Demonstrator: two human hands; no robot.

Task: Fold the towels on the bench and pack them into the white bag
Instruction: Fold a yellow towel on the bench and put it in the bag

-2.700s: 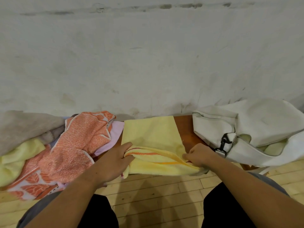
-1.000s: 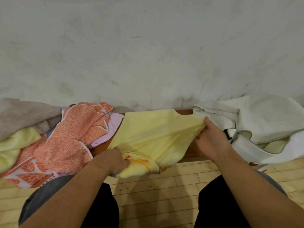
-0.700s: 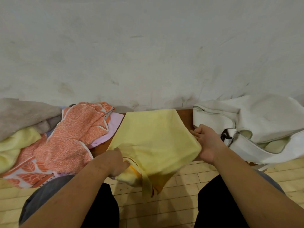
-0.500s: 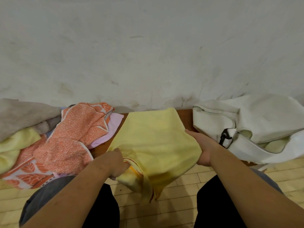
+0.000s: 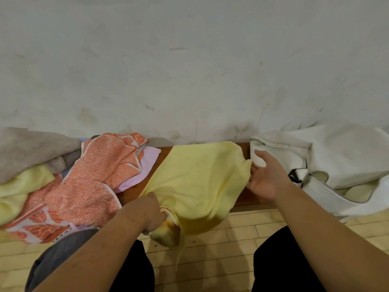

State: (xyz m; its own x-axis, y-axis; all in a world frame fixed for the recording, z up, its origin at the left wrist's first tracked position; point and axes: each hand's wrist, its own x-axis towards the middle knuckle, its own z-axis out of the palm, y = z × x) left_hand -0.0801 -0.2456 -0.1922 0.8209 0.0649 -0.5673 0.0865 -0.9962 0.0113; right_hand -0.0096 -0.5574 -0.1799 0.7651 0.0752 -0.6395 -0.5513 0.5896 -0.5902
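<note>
A yellow towel [image 5: 197,182] lies partly folded on the brown bench [image 5: 246,197], its striped end hanging over the front edge. My left hand [image 5: 147,211] grips the towel's near left corner. My right hand [image 5: 265,178] is at the towel's right edge with the palm up and fingers spread; its fingertips touch or slip under the cloth. The white bag [image 5: 328,165] sits on the bench just to the right, its zip open, with pale towels showing inside.
A heap of towels lies on the left of the bench: an orange patterned one [image 5: 94,178], a pink one [image 5: 145,167], a pale yellow one [image 5: 21,186] and a grey one [image 5: 27,148]. A white wall [image 5: 189,70] rises behind. Wooden floor below.
My right hand let go of the towel's right side, turned palm up and moved slightly right toward the bag. The towel settled flatter on the bench. My left hand kept its hold.
</note>
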